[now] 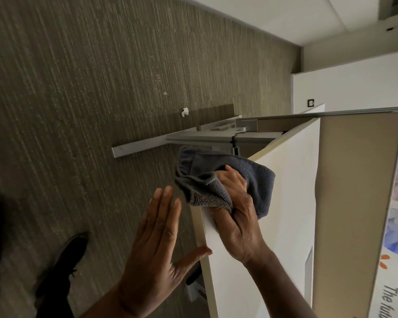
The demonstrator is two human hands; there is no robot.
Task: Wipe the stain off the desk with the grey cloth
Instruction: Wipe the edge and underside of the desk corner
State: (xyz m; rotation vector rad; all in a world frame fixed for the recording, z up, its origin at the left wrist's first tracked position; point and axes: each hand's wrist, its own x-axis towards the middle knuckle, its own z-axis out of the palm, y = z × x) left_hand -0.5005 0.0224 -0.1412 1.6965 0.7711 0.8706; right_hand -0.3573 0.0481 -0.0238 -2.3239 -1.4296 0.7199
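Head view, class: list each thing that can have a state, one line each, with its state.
Grey cloth: bunched, draped over the desk corner.
Right hand: grips the cloth against the desk.
Left hand: open, fingers straight, holds nothing.
Desk: white top, no stain visible.
Paper scrap: crumpled on the carpet.

Crumpled grey cloth on white desk corner

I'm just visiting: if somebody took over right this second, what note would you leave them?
Left hand: open and flat beside the edge of the desk, holding nothing.
Right hand: grips the cloth, pressing it on the desk near a corner.
Done: cloth is at the desk.
Left: no stain shows; it may be under the cloth. Wipe, lift, check.
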